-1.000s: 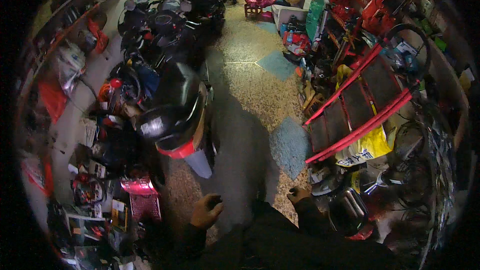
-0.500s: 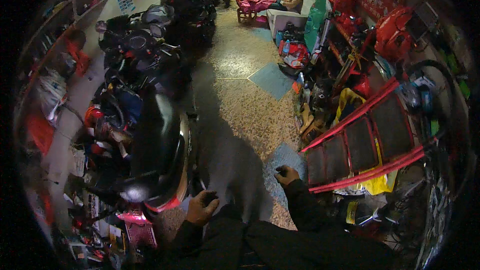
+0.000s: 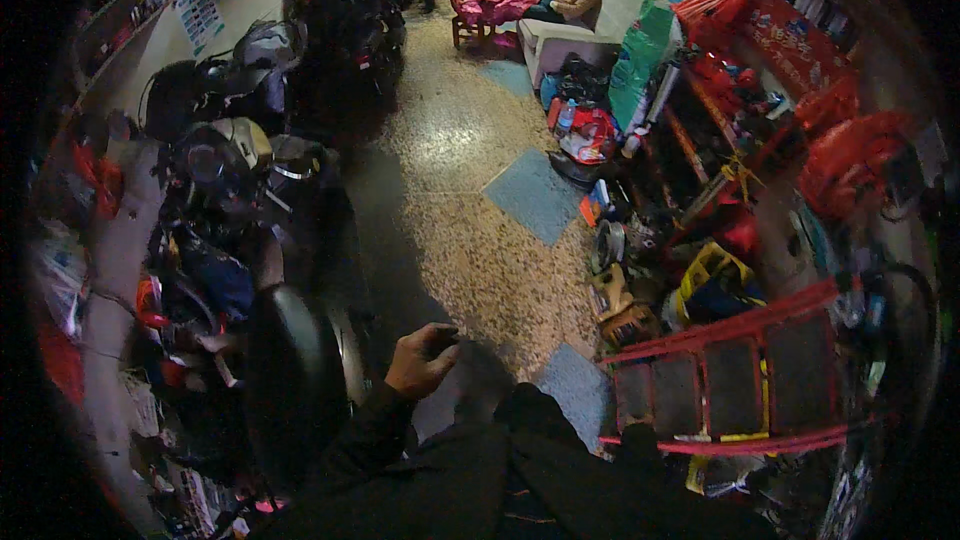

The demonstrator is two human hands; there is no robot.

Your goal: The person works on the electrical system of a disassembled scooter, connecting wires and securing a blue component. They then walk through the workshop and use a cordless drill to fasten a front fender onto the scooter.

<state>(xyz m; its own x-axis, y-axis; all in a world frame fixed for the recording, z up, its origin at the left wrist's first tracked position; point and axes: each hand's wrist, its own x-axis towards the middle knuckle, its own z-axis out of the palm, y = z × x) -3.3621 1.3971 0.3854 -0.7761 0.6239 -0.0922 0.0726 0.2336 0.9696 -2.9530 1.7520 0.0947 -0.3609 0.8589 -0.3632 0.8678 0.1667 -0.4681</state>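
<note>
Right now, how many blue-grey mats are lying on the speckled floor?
3. One mat lies mid-floor beside the cluttered right shelves, one small mat sits farther back near the seated person, and one mat lies by the red ladder. Clutter may hide others.

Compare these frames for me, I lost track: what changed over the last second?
The view swung up the aisle. The right hand, seen earlier near the grey mat, dropped from sight. The left hand stayed raised beside the scooter seat, gripping a small dark object.

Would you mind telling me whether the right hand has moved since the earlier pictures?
Yes. It showed beside the red ramp before; now it is out of view, while the left hand remains by the black scooter seat.
</note>
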